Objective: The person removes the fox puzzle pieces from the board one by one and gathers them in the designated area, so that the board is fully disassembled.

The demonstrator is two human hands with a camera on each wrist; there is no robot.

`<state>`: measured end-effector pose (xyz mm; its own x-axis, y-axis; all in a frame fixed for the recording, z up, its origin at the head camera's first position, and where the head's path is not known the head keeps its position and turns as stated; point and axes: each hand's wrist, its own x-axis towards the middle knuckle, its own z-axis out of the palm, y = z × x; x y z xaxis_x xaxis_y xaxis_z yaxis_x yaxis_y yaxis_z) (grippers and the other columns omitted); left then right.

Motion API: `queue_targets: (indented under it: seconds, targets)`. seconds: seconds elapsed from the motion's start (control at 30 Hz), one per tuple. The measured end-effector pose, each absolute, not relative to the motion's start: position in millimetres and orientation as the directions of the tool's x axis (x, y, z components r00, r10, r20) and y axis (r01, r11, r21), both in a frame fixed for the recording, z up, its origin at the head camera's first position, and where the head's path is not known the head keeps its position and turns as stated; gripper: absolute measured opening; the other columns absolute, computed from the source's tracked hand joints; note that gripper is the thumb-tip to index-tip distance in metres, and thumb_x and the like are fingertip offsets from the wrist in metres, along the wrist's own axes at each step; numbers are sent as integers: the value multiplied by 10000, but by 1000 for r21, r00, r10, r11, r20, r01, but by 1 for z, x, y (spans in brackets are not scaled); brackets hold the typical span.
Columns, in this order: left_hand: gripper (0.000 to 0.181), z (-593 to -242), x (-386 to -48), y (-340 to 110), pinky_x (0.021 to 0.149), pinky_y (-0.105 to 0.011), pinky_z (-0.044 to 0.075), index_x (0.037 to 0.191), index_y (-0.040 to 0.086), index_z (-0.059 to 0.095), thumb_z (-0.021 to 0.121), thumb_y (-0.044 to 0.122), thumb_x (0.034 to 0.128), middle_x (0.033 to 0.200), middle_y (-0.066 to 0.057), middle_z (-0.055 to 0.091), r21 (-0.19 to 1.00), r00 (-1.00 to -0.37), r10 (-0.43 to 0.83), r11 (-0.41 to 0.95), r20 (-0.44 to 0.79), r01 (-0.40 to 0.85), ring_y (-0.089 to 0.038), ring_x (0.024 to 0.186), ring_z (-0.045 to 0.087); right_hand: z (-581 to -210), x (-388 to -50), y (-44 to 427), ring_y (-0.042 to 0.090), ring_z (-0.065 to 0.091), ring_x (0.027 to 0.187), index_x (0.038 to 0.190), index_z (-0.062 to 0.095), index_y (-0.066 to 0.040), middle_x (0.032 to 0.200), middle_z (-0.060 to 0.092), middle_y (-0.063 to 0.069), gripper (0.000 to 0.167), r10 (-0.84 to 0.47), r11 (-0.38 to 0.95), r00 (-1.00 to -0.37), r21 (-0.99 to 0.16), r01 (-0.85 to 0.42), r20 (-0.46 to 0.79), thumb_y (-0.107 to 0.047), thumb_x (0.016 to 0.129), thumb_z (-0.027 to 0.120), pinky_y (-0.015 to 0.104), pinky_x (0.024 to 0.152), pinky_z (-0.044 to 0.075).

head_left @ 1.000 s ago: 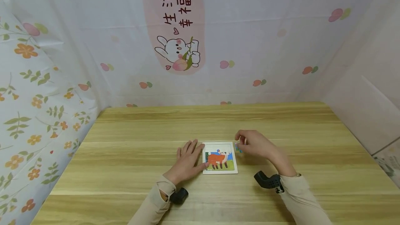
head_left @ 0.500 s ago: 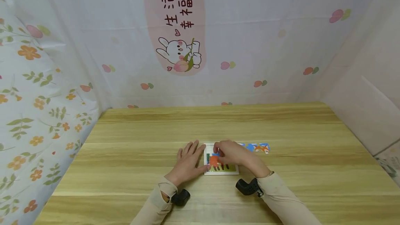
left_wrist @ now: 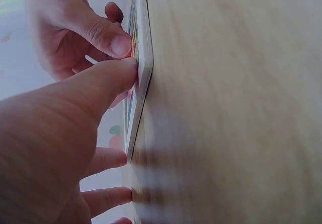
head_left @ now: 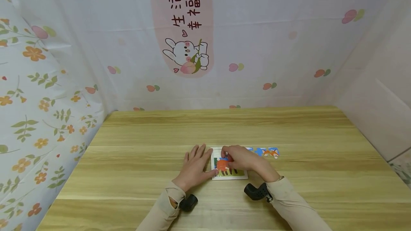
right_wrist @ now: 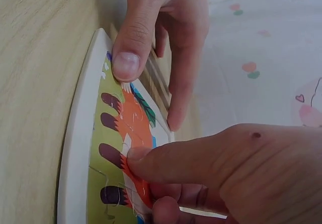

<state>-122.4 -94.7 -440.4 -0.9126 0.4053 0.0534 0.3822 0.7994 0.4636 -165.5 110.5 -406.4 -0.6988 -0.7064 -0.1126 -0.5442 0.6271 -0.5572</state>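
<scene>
At upper centre, a pink panel (head_left: 182, 33) read 生活, 幸福; below, the left hand (head_left: 194, 168) lay spread against a puzzle (head_left: 222, 166), the right hand (head_left: 242, 158) bent above, its hold indiscernible.

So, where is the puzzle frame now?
In the head view, the puzzle frame lies on the table, the left hand at its left edge, the right hand over it.

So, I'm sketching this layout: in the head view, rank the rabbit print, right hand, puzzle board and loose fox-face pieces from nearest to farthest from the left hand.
1. Puzzle board: touching the left hand.
2. Right hand: over the board.
3. Fox-face pieces: on the table, right of the board.
4. Rabbit print: on the cloth behind the table.
</scene>
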Motion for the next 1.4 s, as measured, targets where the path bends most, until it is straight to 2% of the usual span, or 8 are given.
queue_targets:
  seconds: [0.63,1.17,1.4]
  targets:
    - [718,-441,-123,-95,986,-657,181,1402,64,423,635,467,847,1455,-207,308,457,-910,410,799,64,392,-424,1335,208,-410,-169,112,80,380,550,946,524,-47,653,432,-18,185,-718,594,-684,-625,-506,-128,56,822,616,227,523,333]
    - [709,-439,-123,-95,990,-654,181,1406,79,423,631,466,850,1457,-208,306,450,-913,403,806,59,385,-421,1336,208,-413,-172,112,94,394,582,951,520,-49,675,437,-14,216,-714,587,-689,-645,-489,-128,66,806,630,230,530,342]
    - [716,-440,-123,-96,992,-648,186,1406,77,422,629,475,848,1459,-203,306,447,-912,406,807,52,385,-415,1337,211,-414,-170,113,82,396,573,1002,518,-58,669,440,-25,231,-716,593,-684,-636,-494,-137,49,824,619,229,534,347]
